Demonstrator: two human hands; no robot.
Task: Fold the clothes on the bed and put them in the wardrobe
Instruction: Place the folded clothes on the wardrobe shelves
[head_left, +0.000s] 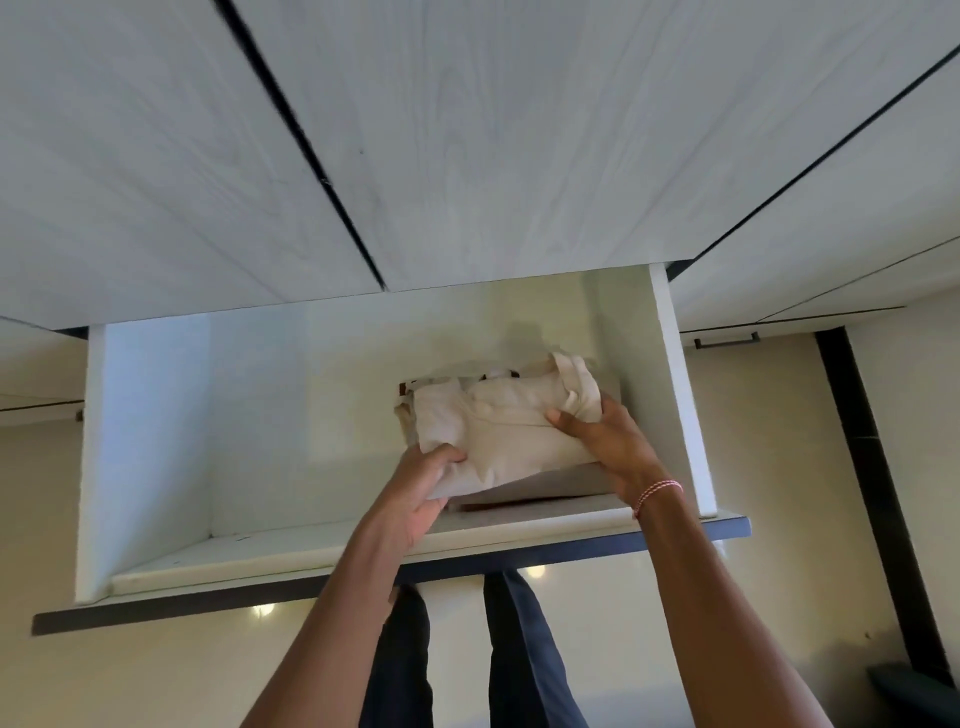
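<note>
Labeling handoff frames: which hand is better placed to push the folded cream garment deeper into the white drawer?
Right, probably. The right hand grips the folded cream garment on its top and side, nearer the white drawer wall. The left hand sits under the near corner, supporting rather than pushing.

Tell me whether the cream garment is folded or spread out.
Folded: the cream garment is a compact bundle gripped by left hand and right hand.

A folded cream cloth garment sits in the right half of the open white wardrobe compartment, atop other items on its shelf. The left hand holds its near-left corner, the right hand its right edge.
</note>
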